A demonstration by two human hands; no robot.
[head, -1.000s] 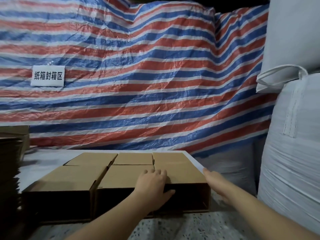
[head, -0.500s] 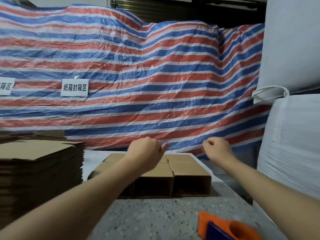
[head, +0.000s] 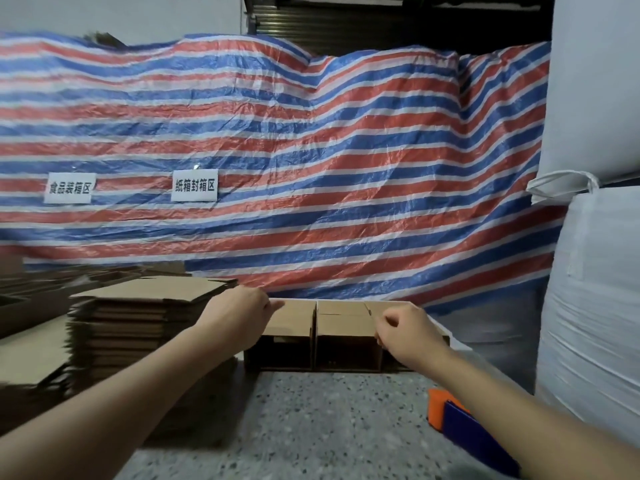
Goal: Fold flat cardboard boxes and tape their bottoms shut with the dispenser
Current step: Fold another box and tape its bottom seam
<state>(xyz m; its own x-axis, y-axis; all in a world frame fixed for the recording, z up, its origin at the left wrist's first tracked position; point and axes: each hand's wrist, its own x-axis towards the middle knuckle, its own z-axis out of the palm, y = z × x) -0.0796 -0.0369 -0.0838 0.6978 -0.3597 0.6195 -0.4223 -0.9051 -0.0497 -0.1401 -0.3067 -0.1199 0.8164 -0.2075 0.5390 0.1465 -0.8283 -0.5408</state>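
A tall stack of flat cardboard boxes (head: 145, 306) stands at the left on the speckled table (head: 311, 427). Behind my hands, folded brown boxes (head: 343, 327) sit side by side with their open ends facing me. My left hand (head: 239, 313) hovers by the right edge of the stack's top sheet, fingers loosely curled, holding nothing. In front of the right-hand box, my right hand (head: 405, 330) is also loosely curled and empty. The orange and blue tape dispenser (head: 450, 417) lies on the table at the right, partly hidden under my right forearm.
A striped red, white and blue tarp (head: 311, 168) with two paper signs hangs behind the table. Large white bulk bags (head: 595, 306) stand close on the right. More cardboard pieces (head: 31, 299) lie at the far left.
Both hands have lifted off the folded boxes and drawn back toward me. The view has pulled back and turned left, showing the flat stack and the tape dispenser.
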